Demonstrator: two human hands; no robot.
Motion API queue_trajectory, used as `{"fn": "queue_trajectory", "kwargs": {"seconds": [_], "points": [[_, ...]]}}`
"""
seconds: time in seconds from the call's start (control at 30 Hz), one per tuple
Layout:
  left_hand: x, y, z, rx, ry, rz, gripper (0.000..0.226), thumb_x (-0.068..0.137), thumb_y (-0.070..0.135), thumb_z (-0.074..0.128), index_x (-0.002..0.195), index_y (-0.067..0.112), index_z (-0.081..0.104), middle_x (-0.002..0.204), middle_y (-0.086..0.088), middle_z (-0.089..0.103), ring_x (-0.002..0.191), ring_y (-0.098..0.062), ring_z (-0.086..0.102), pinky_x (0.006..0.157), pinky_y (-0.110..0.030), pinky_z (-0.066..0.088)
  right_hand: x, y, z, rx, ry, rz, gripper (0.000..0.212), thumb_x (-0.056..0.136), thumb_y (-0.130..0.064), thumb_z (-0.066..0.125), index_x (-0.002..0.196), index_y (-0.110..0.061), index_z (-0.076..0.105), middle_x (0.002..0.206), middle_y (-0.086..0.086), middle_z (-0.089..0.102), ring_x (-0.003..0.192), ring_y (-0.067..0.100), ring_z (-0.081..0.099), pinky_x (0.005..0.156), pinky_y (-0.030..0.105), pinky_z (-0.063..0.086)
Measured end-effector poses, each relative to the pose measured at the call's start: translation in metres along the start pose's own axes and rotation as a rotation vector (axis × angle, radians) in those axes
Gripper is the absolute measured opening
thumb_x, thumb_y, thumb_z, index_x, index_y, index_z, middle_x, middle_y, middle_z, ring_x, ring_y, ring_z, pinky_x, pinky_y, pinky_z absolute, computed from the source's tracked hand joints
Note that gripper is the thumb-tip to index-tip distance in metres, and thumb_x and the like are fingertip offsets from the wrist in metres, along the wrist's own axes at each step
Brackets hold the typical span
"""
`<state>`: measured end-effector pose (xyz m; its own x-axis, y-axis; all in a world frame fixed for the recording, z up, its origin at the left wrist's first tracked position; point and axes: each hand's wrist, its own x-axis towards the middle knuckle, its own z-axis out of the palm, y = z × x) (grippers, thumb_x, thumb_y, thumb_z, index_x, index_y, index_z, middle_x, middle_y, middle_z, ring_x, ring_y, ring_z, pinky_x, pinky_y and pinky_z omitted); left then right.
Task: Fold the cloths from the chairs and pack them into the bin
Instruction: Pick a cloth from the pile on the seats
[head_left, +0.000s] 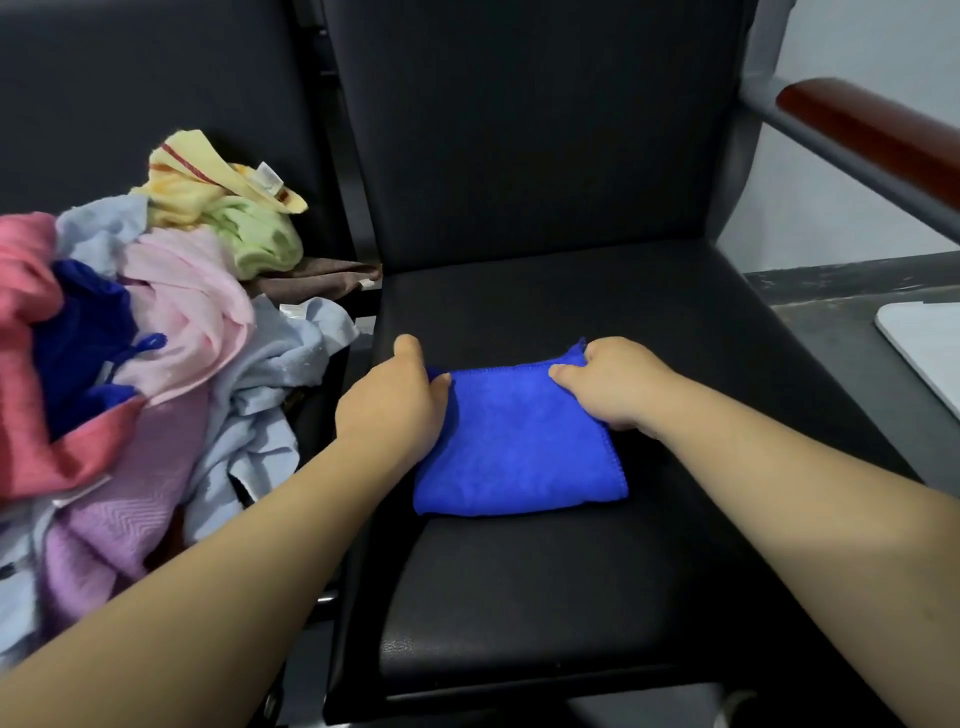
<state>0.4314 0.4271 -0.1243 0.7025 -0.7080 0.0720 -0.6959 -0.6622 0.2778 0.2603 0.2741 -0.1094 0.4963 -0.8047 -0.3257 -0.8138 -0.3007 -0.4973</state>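
Observation:
A bright blue cloth (514, 447) lies folded into a small square on the black seat of the right-hand chair (571, 582). My left hand (395, 400) grips its far left corner, fingers curled over the edge. At the far right corner, my right hand (613, 382) pinches the cloth between thumb and fingers. A heap of unfolded cloths (156, 338) in pink, light blue, dark blue, yellow, green and purple covers the left-hand chair.
A white bin's corner (924, 348) shows at the right edge on the grey floor. The chair's reddish-brown armrest (878, 135) on a grey metal frame crosses the upper right. Black chair backs rise behind both seats.

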Motion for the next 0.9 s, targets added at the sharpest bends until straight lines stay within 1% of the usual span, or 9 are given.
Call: {"fn": "queue_trajectory", "kwargs": {"seconds": [0.07,0.17,0.27,0.37,0.47,0.57,0.67,0.77,0.9], "points": [[0.002,-0.004,-0.004,0.022,-0.035,-0.061,0.046,0.093,0.059,0.05,0.104,0.014,0.046,0.087,-0.004,0.06,0.079,-0.03,0.059,0.064,-0.037,0.042,-0.006,-0.001,-0.007,-0.11,0.053,0.001,0.051,0.096,-0.059,0.056,0.117,-0.013,0.059,0.104,0.002,0.062,0.086,0.022,0.06,0.06,0.032,0.041],[0.006,-0.009,-0.01,-0.063,-0.249,-0.147,0.058,0.074,0.064,0.053,0.095,0.01,0.06,0.098,-0.012,0.066,0.077,-0.027,0.06,0.057,-0.032,0.037,-0.018,-0.002,-0.019,-0.209,-0.024,0.045,0.048,0.089,-0.061,0.062,0.098,-0.014,0.06,0.091,-0.001,0.059,0.077,0.017,0.059,0.062,0.031,0.045],[-0.003,-0.003,-0.011,-0.085,-0.327,-0.173,0.039,0.08,0.048,0.062,0.093,0.011,0.063,0.107,-0.01,0.06,0.079,-0.024,0.062,0.056,-0.029,0.039,-0.026,-0.009,-0.013,-0.28,-0.083,0.043,0.039,0.085,-0.054,0.068,0.09,-0.017,0.059,0.089,0.0,0.059,0.079,0.019,0.061,0.067,0.03,0.049],[-0.009,0.003,-0.011,-0.243,-0.297,-0.195,0.015,0.085,0.027,0.063,0.081,0.012,0.063,0.087,-0.006,0.067,0.074,-0.021,0.063,0.056,-0.029,0.044,-0.027,-0.012,-0.006,-0.24,-0.057,0.028,0.028,0.086,-0.039,0.07,0.096,-0.014,0.063,0.089,0.002,0.06,0.075,0.02,0.061,0.064,0.029,0.049],[-0.012,0.007,-0.019,-0.635,-0.24,-0.276,0.005,0.086,0.016,0.063,0.087,0.011,0.063,0.087,-0.009,0.07,0.077,-0.024,0.066,0.066,-0.036,0.054,-0.034,-0.006,-0.007,0.052,-0.018,0.015,0.023,0.082,-0.025,0.07,0.099,-0.01,0.068,0.094,0.007,0.069,0.08,0.025,0.068,0.067,0.033,0.056],[-0.021,0.022,-0.035,-1.208,-0.328,-0.316,0.012,0.097,0.006,0.056,0.104,0.014,0.062,0.098,-0.011,0.074,0.081,-0.025,0.073,0.064,-0.04,0.06,-0.045,-0.008,-0.027,0.522,-0.004,-0.095,0.02,0.081,-0.017,0.064,0.098,-0.01,0.073,0.101,0.008,0.077,0.096,0.028,0.073,0.093,0.049,0.059],[-0.022,0.057,-0.057,-1.329,-0.298,-0.106,0.018,0.103,0.005,0.051,0.114,0.017,0.059,0.114,-0.008,0.073,0.102,-0.028,0.073,0.087,-0.055,0.058,-0.062,-0.009,-0.076,0.601,0.162,-0.218,0.031,0.079,-0.027,0.061,0.108,-0.018,0.066,0.107,0.003,0.074,0.1,0.024,0.07,0.096,0.049,0.057],[-0.023,0.112,-0.084,-1.282,-0.259,0.11,0.012,0.103,0.007,0.052,0.107,0.017,0.057,0.107,-0.004,0.07,0.103,-0.024,0.068,0.093,-0.05,0.055,-0.091,0.014,-0.129,0.543,0.305,-0.272,0.016,0.097,-0.027,0.06,0.111,-0.021,0.057,0.106,-0.001,0.067,0.096,0.02,0.065,0.087,0.04,0.054],[-0.041,0.197,-0.094,-1.2,-0.411,0.326,0.005,0.1,0.011,0.058,0.104,0.013,0.055,0.104,-0.006,0.068,0.098,-0.023,0.065,0.099,-0.056,0.051,-0.146,0.085,-0.167,0.539,0.6,-0.28,0.012,0.099,-0.025,0.062,0.108,-0.02,0.055,0.098,-0.011,0.063,0.087,0.009,0.058,0.075,0.03,0.039]]}}
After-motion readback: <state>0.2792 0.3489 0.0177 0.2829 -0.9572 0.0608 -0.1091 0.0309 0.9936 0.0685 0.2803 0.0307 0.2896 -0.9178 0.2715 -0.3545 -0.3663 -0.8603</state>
